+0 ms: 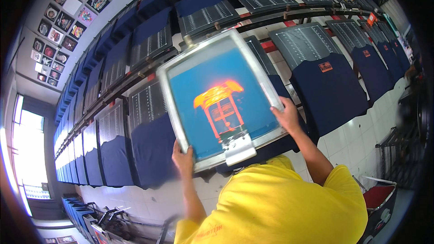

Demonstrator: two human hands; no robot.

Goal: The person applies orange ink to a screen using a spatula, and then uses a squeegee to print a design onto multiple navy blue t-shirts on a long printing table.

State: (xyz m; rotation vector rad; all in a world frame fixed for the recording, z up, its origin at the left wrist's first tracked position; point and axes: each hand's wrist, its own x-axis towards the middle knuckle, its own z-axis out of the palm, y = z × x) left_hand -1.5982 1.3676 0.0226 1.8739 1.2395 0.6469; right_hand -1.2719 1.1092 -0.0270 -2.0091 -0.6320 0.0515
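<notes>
Between my hands is a screen printing frame (264, 79) with a pale metal rim and blue mesh, tilted above the row of boards. My left hand (183, 159) grips its lower left side, and my right hand (287, 116) grips its right side, fingers wrapped round the rim. Bright orange ink (217, 95) lies smeared across the upper middle of the mesh, with orange bands running down from it. A squeegee with a white handle (238, 149) rests at the lower edge of the screen, orange and dark marks beside it.
Navy T-shirts (332, 92) lie over dark printing boards (307, 40) in long rows on both sides. Small orange prints (325, 67) show on several at right. A metal rail (135, 74) runs between the rows. A red-seated chair (379, 196) stands behind at right.
</notes>
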